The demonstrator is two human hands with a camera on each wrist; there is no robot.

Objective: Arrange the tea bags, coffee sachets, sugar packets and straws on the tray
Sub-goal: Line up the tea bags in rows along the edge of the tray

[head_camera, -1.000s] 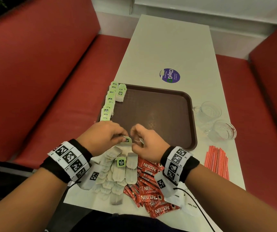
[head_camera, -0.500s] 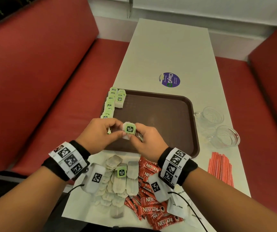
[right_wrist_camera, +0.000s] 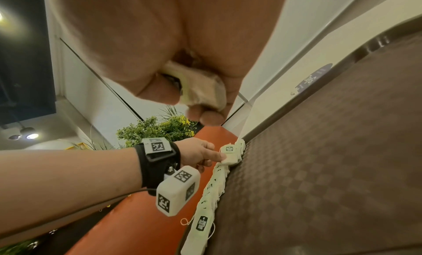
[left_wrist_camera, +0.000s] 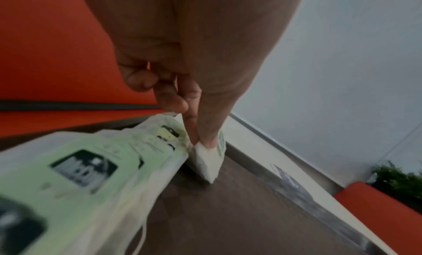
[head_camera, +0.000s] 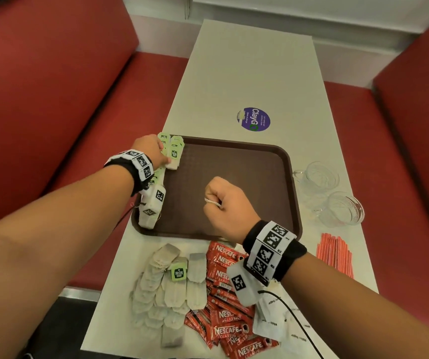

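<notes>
A brown tray (head_camera: 234, 156) lies on the white table. A row of green-tagged tea bags (head_camera: 159, 177) runs along its left edge. At the tray's far left corner my left hand (head_camera: 165, 158) pinches a tea bag (left_wrist_camera: 205, 161) between thumb and finger, and the bag's lower tip touches the tray. My right hand (head_camera: 217, 200) hovers over the tray's middle as a fist. The right wrist view shows another tea bag (right_wrist_camera: 198, 89) curled inside that fist. A loose pile of tea bags (head_camera: 172, 283), red coffee sachets (head_camera: 223, 307), white sugar packets (head_camera: 275, 314) and red straws (head_camera: 335, 252) lie on the table in front of the tray.
Two glass cups (head_camera: 317, 177) (head_camera: 343, 208) stand right of the tray. A purple sticker (head_camera: 253, 119) is on the table beyond it. Red bench seats flank the narrow table on both sides.
The hands were together at the tray's near edge, handling a tea bag. The left hand has moved to the far left corner with a tea bag; the right has moved over the tray's middle.
</notes>
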